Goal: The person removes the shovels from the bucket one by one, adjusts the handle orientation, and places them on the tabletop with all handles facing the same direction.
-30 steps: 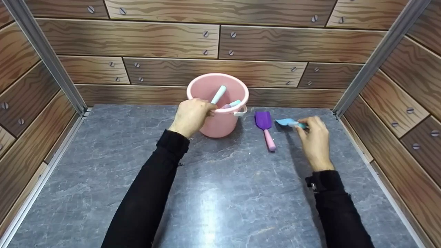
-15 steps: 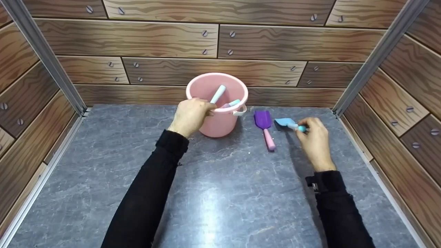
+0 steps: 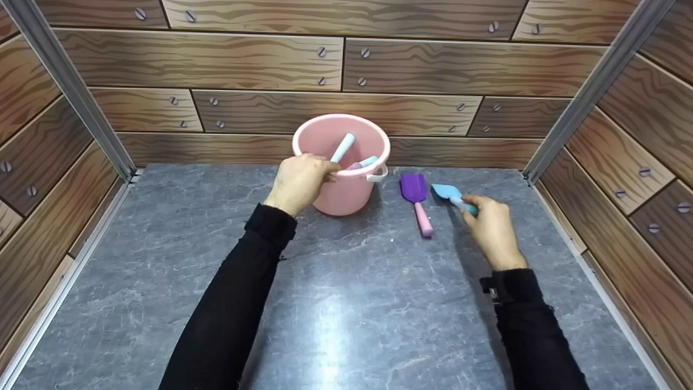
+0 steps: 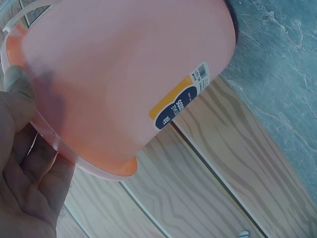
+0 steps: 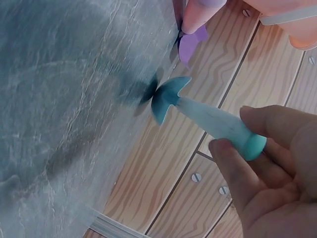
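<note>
A pink bucket (image 3: 344, 197) stands near the back wall, with several pale toy handles (image 3: 343, 147) poking up inside it. My left hand (image 3: 299, 181) grips its near left rim; in the left wrist view the thumb (image 4: 19, 84) lies over one side of the rim and the fingers (image 4: 54, 183) on the other. Between thumb and fingers my right hand (image 3: 491, 230) pinches the handle end of a small blue toy shovel (image 3: 447, 192). In the right wrist view its blade (image 5: 168, 96) points down to the tabletop. Left of it lies a purple scoop (image 3: 414, 189) with a pink handle.
Wood-patterned walls (image 3: 260, 59) close off the back and both sides of the grey marbled tabletop (image 3: 346, 281). Metal posts (image 3: 587, 86) stand at the back corners. A white handle fitting (image 3: 377, 174) juts from the bucket's right side.
My right hand has shifted slightly down, and the blue shovel's handle has tilted lower toward the front with it. The left hand, bucket and purple scoop have stayed in place.
</note>
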`<action>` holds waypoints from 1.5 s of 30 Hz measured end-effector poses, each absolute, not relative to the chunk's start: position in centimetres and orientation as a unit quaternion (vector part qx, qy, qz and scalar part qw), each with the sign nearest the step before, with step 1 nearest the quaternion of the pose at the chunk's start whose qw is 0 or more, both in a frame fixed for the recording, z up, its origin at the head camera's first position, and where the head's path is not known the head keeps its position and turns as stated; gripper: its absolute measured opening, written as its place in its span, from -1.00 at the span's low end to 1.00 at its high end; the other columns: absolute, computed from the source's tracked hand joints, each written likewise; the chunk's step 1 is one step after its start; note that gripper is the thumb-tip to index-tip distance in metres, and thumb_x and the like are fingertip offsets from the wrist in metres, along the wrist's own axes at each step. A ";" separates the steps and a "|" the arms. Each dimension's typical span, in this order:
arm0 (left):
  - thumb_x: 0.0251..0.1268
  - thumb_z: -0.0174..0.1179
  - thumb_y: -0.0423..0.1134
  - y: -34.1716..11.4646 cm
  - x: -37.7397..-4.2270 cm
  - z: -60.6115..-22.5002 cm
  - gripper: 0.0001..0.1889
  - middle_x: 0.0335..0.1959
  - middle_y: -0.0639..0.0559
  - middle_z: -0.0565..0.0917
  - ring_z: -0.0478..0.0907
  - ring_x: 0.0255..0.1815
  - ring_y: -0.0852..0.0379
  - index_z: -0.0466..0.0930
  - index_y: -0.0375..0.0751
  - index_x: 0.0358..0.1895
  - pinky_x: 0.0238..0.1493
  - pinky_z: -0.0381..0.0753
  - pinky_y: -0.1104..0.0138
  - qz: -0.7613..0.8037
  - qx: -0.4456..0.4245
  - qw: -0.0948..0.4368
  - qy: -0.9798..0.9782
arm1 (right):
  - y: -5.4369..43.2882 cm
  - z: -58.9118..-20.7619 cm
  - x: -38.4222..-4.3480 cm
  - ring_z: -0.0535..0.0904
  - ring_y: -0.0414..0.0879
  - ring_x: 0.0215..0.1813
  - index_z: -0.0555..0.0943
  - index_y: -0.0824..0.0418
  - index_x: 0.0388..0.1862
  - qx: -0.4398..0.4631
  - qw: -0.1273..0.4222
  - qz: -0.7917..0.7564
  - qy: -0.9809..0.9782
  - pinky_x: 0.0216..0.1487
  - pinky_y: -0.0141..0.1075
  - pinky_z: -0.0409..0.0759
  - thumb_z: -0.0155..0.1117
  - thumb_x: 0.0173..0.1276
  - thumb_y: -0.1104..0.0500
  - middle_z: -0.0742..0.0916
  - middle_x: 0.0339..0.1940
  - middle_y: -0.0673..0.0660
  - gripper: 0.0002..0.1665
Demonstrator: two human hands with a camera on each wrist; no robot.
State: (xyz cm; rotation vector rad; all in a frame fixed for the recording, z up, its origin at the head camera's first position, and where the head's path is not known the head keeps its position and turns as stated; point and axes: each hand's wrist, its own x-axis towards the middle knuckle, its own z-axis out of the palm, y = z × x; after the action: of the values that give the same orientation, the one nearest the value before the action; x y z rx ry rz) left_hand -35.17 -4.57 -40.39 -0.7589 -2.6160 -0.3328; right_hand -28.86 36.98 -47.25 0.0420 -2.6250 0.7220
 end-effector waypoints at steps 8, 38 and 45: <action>0.50 0.50 -0.02 -4.6 -35.1 -40.3 -0.78 -0.06 0.05 0.98 0.95 0.13 -0.11 0.98 0.15 0.09 0.05 0.92 -0.13 -0.116 -0.273 0.196 -0.935 | 37.2 -47.6 -28.9 0.78 0.58 0.41 0.78 0.45 0.41 0.030 0.140 0.229 -0.963 0.48 0.43 0.71 0.49 0.61 0.36 0.81 0.34 0.56 -0.55; 0.47 0.49 0.00 -4.6 -35.2 -40.3 -0.76 -0.06 0.07 0.99 0.95 0.13 -0.10 0.98 0.15 0.08 0.06 0.92 -0.13 -0.119 -0.272 0.192 -0.935 | 38.0 -48.7 -29.8 0.81 0.55 0.37 0.76 0.51 0.37 0.092 0.045 0.202 -0.974 0.46 0.44 0.71 0.51 0.57 0.40 0.86 0.29 0.54 -0.56; 0.48 0.49 0.01 -4.6 -35.2 -40.3 -0.76 -0.07 0.07 0.99 0.95 0.13 -0.11 0.98 0.17 0.09 0.05 0.92 -0.13 -0.119 -0.272 0.190 -0.936 | 38.3 -48.9 -29.9 0.83 0.52 0.28 0.78 0.50 0.28 0.100 0.042 0.202 -0.973 0.42 0.44 0.72 0.55 0.49 0.42 0.88 0.23 0.52 -0.59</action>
State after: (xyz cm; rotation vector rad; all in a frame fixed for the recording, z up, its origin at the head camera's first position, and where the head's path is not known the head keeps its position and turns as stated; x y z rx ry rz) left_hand -35.22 -4.63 -40.31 -0.7641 -2.6300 -0.3330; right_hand -29.86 38.26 -48.88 0.3058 -2.9781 0.6195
